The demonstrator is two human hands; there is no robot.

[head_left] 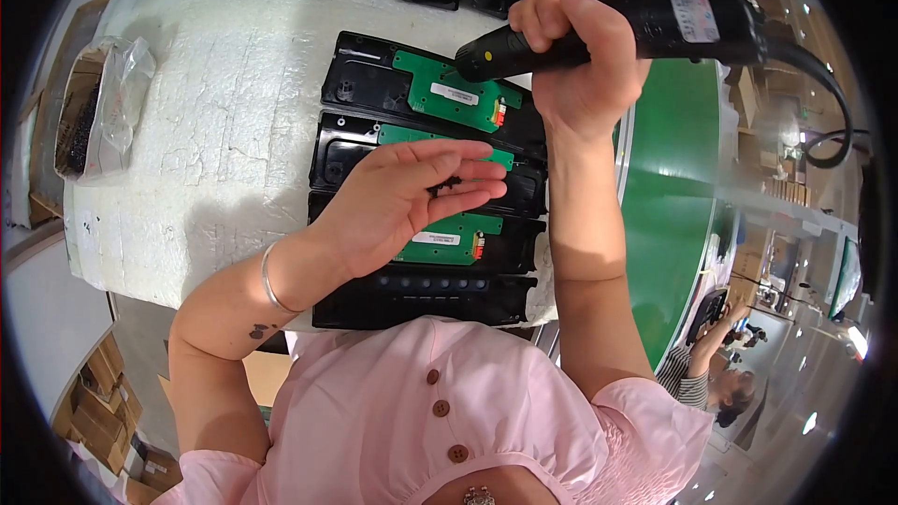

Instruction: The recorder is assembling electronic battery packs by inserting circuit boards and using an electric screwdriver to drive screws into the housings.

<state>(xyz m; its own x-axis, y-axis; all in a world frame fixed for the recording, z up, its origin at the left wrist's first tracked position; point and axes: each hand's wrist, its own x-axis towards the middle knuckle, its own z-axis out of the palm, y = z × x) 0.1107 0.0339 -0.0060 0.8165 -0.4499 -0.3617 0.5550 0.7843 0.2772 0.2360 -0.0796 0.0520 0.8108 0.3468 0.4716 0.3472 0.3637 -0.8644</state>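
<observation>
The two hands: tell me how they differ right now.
The left hand is open, palm up, with small dark screws lying on its fingers; the right hand is closed around a black electric screwdriver. The left hand hovers lower over the green circuit boards; the right hand is raised higher. Both are bare.

Four black housings [426,224], three green circuit boards [454,92], one electric screwdriver [636,19], one plastic bag [103,103].

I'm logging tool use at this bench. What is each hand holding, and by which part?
The right hand grips a black electric screwdriver around its body. The left hand cradles small dark screws in its open palm.
</observation>
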